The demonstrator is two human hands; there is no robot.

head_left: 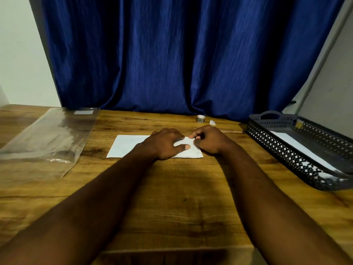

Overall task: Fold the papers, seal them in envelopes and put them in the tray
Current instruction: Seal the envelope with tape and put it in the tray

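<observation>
Forearms reach mid-table: my left hand (166, 143) presses spread fingers on the white envelope (128, 146), right hand (208, 140) pinches its right end, probably sealing; tray (298, 158) already holds one white piece (294, 143), this one pending.

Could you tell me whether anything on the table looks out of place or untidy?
Only a small thing: a crumpled white scrap lies loose beside the tape roll at the back of the table, like litter. The white paper under the left hand and right hand lies flat; the tray looks orderly.
</observation>
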